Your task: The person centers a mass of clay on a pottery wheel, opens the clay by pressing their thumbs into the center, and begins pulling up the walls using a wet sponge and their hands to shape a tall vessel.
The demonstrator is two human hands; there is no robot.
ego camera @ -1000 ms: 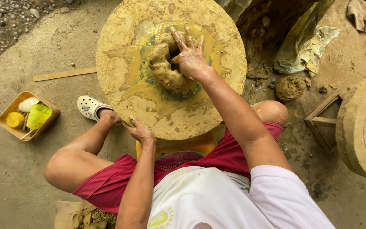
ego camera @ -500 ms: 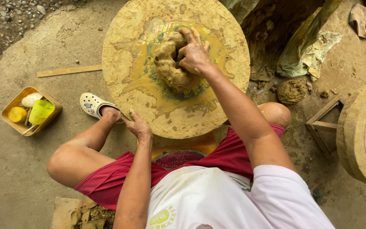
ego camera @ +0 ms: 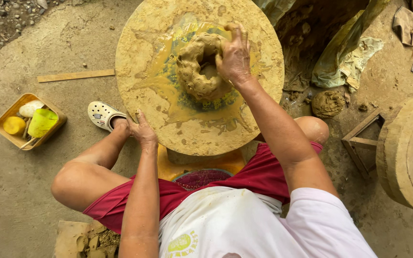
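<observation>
On the middle of a round, mud-stained wheel [ego camera: 168, 124], a lump of wet brown clay [ego camera: 198, 67] is sitting, already hollowed into a rough ring. It has no clear long axis; it is squat and round, with its opening pointing straight up toward the camera.

Over the wheel's far-right part, the right hand [ego camera: 234, 56] is curling around the lump's right wall, fingers dipping into the hollow and the palm pressing the outside, so the hand is half closed on the clay. At the wheel's near-left edge, the left hand [ego camera: 143, 131] is resting with fingers loosely spread, touching the rim and holding nothing.

By my judgement, the opening of the lump is under way, and the next move is calling for even pressure on the wall while the wheel is turning.

Left of the wheel, a small tray [ego camera: 6, 134] is holding yellow sponges.
</observation>
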